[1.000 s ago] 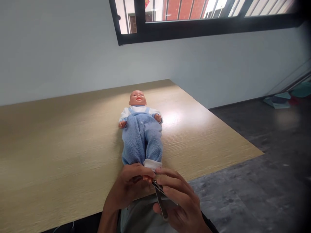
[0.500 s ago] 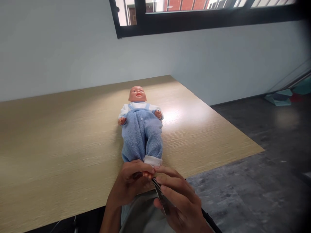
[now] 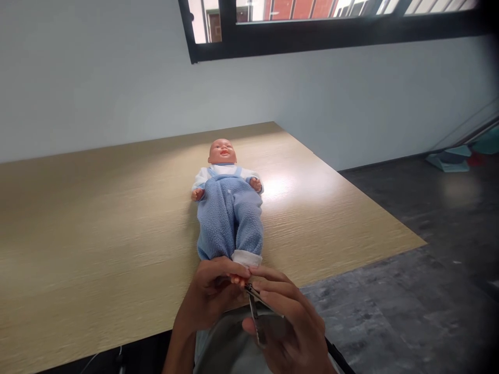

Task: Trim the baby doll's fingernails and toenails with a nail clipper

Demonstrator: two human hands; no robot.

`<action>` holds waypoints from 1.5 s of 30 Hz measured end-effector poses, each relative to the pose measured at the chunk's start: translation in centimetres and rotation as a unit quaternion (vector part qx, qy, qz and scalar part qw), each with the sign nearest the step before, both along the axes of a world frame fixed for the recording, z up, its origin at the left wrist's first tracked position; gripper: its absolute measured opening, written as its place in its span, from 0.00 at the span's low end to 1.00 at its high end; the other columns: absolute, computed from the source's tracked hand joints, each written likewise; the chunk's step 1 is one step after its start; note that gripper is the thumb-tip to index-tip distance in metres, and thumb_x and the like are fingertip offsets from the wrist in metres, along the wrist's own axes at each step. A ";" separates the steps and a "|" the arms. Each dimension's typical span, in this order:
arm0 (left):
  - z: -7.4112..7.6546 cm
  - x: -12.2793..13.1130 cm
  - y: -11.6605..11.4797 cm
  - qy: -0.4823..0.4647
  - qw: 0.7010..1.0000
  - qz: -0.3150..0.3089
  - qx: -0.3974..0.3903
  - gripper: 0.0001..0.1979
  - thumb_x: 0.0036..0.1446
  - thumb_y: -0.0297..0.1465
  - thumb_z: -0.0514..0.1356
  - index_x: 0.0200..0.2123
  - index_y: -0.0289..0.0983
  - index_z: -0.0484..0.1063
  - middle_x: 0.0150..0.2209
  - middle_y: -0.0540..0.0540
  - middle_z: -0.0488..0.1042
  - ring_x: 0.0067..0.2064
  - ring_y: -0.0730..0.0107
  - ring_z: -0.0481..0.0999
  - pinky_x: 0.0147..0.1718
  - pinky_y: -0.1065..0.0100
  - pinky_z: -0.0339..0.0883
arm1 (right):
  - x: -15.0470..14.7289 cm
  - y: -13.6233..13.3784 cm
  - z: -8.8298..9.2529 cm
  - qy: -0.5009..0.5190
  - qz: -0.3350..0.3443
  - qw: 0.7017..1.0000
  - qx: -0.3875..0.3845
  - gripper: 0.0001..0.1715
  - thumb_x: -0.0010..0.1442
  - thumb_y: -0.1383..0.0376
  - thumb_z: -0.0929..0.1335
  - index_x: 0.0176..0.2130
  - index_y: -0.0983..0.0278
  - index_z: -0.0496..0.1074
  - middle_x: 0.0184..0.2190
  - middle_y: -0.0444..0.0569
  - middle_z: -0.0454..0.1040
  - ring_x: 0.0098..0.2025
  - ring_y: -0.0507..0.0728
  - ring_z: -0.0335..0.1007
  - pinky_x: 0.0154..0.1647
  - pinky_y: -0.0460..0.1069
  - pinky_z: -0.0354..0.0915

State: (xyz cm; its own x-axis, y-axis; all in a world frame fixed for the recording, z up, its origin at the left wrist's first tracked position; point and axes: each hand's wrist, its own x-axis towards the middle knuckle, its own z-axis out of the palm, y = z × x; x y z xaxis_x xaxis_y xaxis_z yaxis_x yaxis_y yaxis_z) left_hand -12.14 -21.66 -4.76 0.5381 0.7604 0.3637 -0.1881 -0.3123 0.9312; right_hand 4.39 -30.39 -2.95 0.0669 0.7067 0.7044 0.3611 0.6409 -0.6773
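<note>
A baby doll [image 3: 230,213] in blue fleece overalls and a white top lies on its back on the wooden table [image 3: 101,218], feet toward me. My left hand [image 3: 212,293] is closed around one of its feet, with the small toes showing between my fingers. My right hand [image 3: 290,317] grips a metal nail clipper [image 3: 255,311], thumb on one side and fingers on the other. The clipper's tip is right at the toes; whether it touches them I cannot tell. The lever stands angled away from the body.
The table's right edge [image 3: 370,200] drops to a dark grey floor [image 3: 374,317]. Behind it are a pale wall [image 3: 117,72] and a dark-framed window [image 3: 304,39]. Light blue and red items [image 3: 452,158] lie on the floor at far right. Cables [image 3: 120,358] hang below the table at lower left.
The nail clipper's lever and body are spread wider apart now, and my right thumb has shifted slightly. My left hand keeps its hold on the foot. The view has shifted a little.
</note>
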 end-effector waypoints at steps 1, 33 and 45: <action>0.0 0.0 -0.2 0.003 1.000 0.004 -0.006 0.06 0.67 0.32 0.66 0.44 0.36 0.82 0.33 0.45 0.77 0.34 0.71 0.76 0.32 0.75 0.68 | 0.0 0.0 -0.2 0.023 0.005 1.000 -0.008 0.19 0.69 0.66 0.73 0.57 0.58 0.69 0.49 0.53 0.79 0.58 0.65 0.76 0.58 0.62 0.76; 0.5 -0.1 -0.2 0.016 1.000 -0.004 -0.001 0.07 0.69 0.31 0.64 0.47 0.39 0.80 0.36 0.47 0.79 0.37 0.71 0.76 0.34 0.74 0.65 | 1.0 1.0 5.0 -0.099 0.075 0.990 -0.073 0.13 0.66 0.75 0.68 0.47 0.60 0.69 0.39 0.47 0.76 0.43 0.57 0.74 0.49 0.52 0.73; 0.5 -0.5 -0.1 0.022 1.000 -0.012 0.010 0.09 0.71 0.32 0.61 0.51 0.43 0.78 0.38 0.49 0.78 0.39 0.73 0.76 0.37 0.74 0.64 | 0.8 1.4 3.6 -0.026 0.062 0.996 -0.056 0.15 0.68 0.69 0.73 0.52 0.59 0.69 0.45 0.48 0.77 0.48 0.57 0.75 0.52 0.51 0.73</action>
State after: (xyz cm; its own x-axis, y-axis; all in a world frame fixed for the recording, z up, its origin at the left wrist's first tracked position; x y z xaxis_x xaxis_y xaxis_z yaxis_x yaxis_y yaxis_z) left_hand -12.67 -21.81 -4.30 0.5721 0.7396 0.3547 -0.1557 -0.3267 0.9322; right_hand 5.23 -28.97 0.70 -0.0608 0.7812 0.6213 0.3195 0.6050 -0.7294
